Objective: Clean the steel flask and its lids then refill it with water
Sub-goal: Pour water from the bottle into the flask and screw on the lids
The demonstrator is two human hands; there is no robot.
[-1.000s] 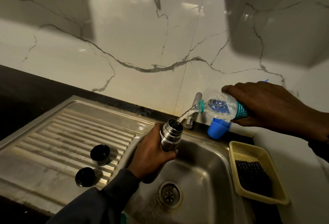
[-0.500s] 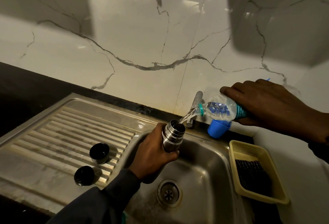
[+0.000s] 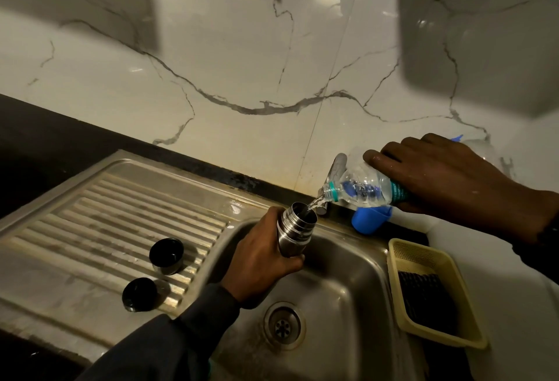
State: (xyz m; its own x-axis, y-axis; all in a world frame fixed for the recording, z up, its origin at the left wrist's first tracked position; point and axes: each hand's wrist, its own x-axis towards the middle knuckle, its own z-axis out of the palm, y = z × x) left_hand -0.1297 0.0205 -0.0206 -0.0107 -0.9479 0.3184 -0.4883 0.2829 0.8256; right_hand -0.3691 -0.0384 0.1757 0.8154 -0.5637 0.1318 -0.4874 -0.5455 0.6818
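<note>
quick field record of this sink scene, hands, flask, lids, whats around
left hand: grips steel flask over the sink
right hand: holds plastic bottle tilted, water streaming into the flask mouth
lids: two black lids on the drainboard, off the flask
other: blue cup, yellow basket right of the sink

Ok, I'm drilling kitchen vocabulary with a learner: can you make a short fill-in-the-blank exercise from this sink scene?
1. The left hand grips the steel ____ over the sink.
2. The right hand tilts a plastic bottle, pouring ____ into it.
3. Two black lids rest on the ridged ____.
4. The yellow basket sits ____ of the basin.

Missing words: flask; water; drainboard; right
</note>
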